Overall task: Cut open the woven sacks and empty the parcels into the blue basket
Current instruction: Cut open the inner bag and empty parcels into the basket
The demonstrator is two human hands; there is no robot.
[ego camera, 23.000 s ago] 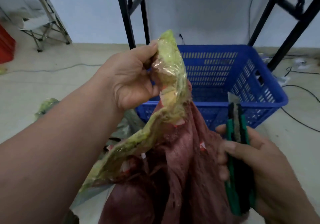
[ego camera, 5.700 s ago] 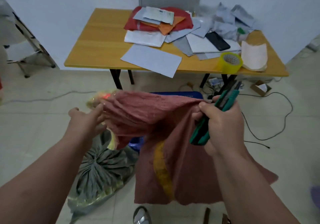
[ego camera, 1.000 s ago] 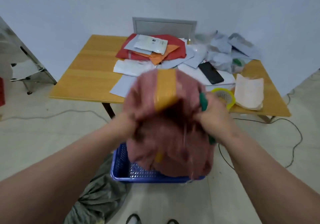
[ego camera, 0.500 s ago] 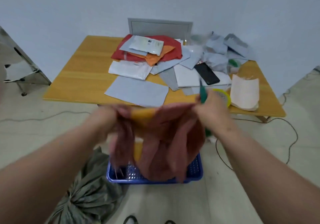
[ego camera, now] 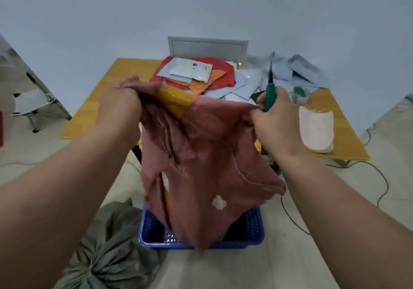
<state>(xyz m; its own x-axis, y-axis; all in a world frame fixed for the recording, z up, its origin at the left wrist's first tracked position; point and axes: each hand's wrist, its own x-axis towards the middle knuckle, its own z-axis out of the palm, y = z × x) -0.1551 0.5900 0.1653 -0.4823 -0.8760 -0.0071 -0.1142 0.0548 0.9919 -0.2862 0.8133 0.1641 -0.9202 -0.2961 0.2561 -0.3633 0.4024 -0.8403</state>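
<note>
red woven sack (ego camera: 207, 154): held up over blue basket (ego camera: 254, 232), lower end hanging into it. left hand (ego camera: 118, 107): fingers clenched on sack's top left edge. right hand (ego camera: 274, 118): grips top right edge together with green utility knife (ego camera: 268, 91), blade up. grey-green sack (ego camera: 111, 250): on floor beside basket. parcels (ego camera: 194, 74): piled on wooden table (ego camera: 98, 100).

Pale blue-grey wall (ego camera: 111, 15) fills the whole upper frame, evenly lit, no harsh shadows. Centre frame, a wooden desk (ego camera: 100, 100) with a yellow-orange top stands against it, and a grey framed panel (ego camera: 207, 47) leans on the wall just behind. Far left, a folding chair (ego camera: 33, 100) with metal legs. Light tiled floor (ego camera: 279, 266) across the bottom, and black cables (ego camera: 380, 176) trail over it at right.
</note>
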